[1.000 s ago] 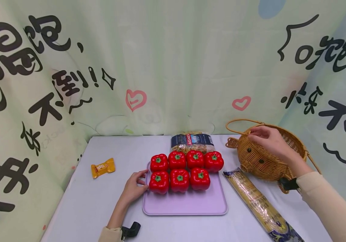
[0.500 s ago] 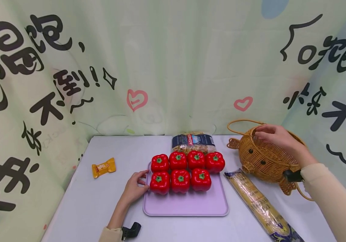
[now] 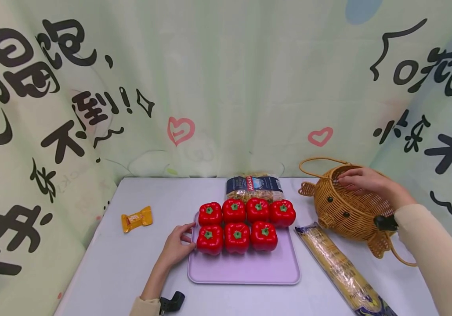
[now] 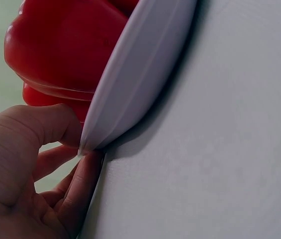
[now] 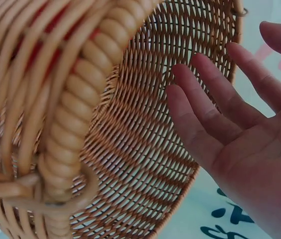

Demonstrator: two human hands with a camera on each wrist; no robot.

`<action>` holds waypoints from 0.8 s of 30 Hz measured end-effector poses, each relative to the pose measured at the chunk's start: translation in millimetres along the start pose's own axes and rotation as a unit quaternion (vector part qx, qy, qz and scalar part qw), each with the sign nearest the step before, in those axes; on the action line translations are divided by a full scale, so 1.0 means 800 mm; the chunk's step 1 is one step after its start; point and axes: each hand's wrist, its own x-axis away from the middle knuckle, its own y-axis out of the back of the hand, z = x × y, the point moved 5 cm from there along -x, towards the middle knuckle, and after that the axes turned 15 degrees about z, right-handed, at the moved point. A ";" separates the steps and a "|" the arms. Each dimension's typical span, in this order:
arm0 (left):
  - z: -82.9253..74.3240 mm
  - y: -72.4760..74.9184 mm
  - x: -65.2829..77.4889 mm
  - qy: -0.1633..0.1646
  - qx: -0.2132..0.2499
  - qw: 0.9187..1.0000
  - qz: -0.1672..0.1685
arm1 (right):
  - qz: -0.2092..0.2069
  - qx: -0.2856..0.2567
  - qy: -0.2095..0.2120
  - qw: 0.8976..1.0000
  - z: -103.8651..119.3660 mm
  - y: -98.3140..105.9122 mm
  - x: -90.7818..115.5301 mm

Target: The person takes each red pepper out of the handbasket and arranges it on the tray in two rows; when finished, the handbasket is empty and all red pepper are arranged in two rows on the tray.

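Note:
In the head view my left hand (image 3: 178,245) is at the left edge of a lilac tray (image 3: 245,272). The left wrist view shows its thumb on the rim (image 4: 130,74) and fingers underneath, pinching it. Red bell peppers (image 3: 236,237), green-stemmed, stand on the tray in two rows. My right hand (image 3: 368,183) hovers over the mouth of a wicker basket (image 3: 338,208) with an animal face. In the right wrist view its fingers (image 5: 210,112) are spread and hold nothing, beside the basket's woven inner wall (image 5: 150,114). Red shows through the weave; I cannot tell whether that lies inside.
A pasta bag (image 3: 255,186) lies behind the tray. A long spaghetti pack (image 3: 340,267) lies slantwise between tray and basket. An orange-wrapped snack (image 3: 136,219) lies at the left. A curtain (image 3: 226,87) hangs behind the table (image 3: 111,267). One basket handle (image 3: 401,259) droops at the front right.
My right hand has moved right and slightly down, from the basket's rim to over its mouth. The basket's front-right handle has dropped. My left hand has stayed on the tray.

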 end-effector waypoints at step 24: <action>0.006 -0.004 -0.001 0.004 0.000 1.000 -0.003 | 0.001 0.048 -0.047 0.998 -0.012 0.016 -0.015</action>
